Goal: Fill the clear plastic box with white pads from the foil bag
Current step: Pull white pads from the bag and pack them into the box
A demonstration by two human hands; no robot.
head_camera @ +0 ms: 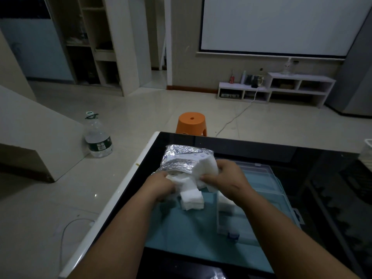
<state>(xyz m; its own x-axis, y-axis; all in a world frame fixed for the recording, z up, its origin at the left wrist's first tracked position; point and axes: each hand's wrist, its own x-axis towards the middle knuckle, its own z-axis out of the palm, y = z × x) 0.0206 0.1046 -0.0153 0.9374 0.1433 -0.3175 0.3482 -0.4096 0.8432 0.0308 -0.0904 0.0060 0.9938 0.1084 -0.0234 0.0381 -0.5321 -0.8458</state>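
A crinkled silver foil bag [184, 157] is held above the clear plastic box [201, 234], which lies open on the black table with its lid [259, 176] folded back to the right. My left hand [161, 186] grips the bag's lower edge. My right hand [225, 176] grips a thick bunch of white pads [207, 168] sticking out of the bag's mouth. A stack of white pads [192, 200] hangs just below both hands, over the box's far left part. More white pads [226, 202] lie in the box under my right wrist.
The black glass table [322, 198] has a white rim at its left edge. An orange stool [192, 122] stands beyond the table. A large water bottle [97, 137] sits on the floor to the left. A white basket [367, 152] is at the right edge.
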